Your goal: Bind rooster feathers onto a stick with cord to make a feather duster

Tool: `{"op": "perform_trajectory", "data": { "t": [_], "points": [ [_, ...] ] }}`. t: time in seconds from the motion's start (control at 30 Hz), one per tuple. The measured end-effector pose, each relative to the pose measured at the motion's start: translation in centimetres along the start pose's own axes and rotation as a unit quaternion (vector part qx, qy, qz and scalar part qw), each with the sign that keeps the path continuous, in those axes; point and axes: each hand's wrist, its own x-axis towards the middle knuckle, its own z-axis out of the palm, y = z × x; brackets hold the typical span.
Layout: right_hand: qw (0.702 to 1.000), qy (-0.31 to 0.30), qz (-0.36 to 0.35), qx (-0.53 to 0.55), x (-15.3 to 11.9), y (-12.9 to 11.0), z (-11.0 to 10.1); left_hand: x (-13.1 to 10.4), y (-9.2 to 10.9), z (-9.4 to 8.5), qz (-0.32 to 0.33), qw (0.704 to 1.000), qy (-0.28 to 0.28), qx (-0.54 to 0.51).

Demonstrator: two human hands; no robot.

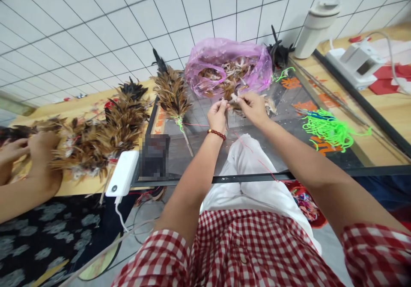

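Note:
My left hand (217,119), with a beaded bracelet on its wrist, is closed in a pinch over the glass-topped table. Close beside it on the right, my right hand (256,108) pinches the pale, fluffy end of a feather (234,97). A thin brown feather also shows at my left fingertips; how many feathers each hand holds I cannot tell. Just beyond the hands lies a translucent purple plastic bag (205,49) with brown and white feathers inside. Left of my hands rests a feather bundle on a stick (172,92), bound with green cord. Red thread runs near my left wrist.
Bright green cords (337,131) lie to the right. Behind them are a white tumbler (316,30) and a white power strip (345,71). A white power bank (123,173) overhangs the table's front edge. At far left, another person's hands (43,148) work beside more feather bundles (118,122).

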Motion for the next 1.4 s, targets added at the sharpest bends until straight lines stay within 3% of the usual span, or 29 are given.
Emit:
{"op": "perform_trajectory", "data": {
  "t": [0.27,0.5,0.57,0.67,0.77,0.93,1.07,1.23,1.4],
  "points": [
    [0.998,0.037,0.011,0.044,0.1,-1.0,0.1,0.6,-0.3,-0.7,-0.010,0.999,0.003,-0.034],
    [0.998,-0.051,-0.013,-0.023,-0.5,-0.8,1.1,0.4,0.0,-0.6,-0.032,0.997,-0.006,-0.064],
    [0.996,-0.049,-0.034,-0.058,-0.3,-0.4,1.0,0.2,0.1,-0.5,-0.030,0.997,-0.004,-0.073],
    [0.994,0.020,-0.058,-0.087,1.1,1.3,-0.7,0.0,0.3,-0.3,-0.030,0.997,0.001,-0.071],
    [0.994,0.084,-0.015,-0.071,3.0,3.6,-3.5,-0.1,0.4,-0.1,-0.024,0.998,-0.002,-0.059],
    [0.997,0.073,0.023,-0.034,3.9,5.8,-6.0,0.1,0.3,-0.2,-0.015,0.998,-0.013,-0.055],
    [0.999,0.037,0.004,0.013,3.6,5.4,-5.2,0.1,0.2,-0.4,-0.007,0.998,-0.019,-0.061],
    [0.985,0.013,-0.005,0.173,2.8,3.0,-2.3,0.0,-0.1,-0.6,-0.024,0.997,-0.066,-0.030],
    [0.966,-0.031,-0.090,0.239,1.9,1.4,-0.7,-0.5,0.0,-0.8,-0.015,0.993,-0.110,0.030]
  ]
}}
